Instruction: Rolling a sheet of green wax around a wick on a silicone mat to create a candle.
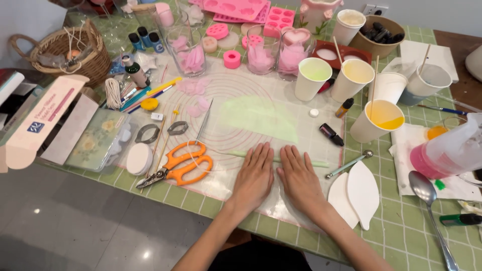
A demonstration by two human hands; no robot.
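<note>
your left hand (255, 173) and right hand (299, 176) lie flat, palms down, side by side on a thin pale green roll (281, 159) across the silicone mat (241, 115) at the table's (401, 236) near edge; fingers spread, grip closed on nothing. risk, imo: uneven pressure could flatten or snap the roll, and a wide sweep of the right arm could tip the paper cup of yellow liquid (379, 120) nearby. orange scissors (181, 165) sit just left of the left hand. packaging: open pink-and-white carton w/ a small dark blue label (42, 120) at far left; floral flat box (98, 138) beside it.
</note>
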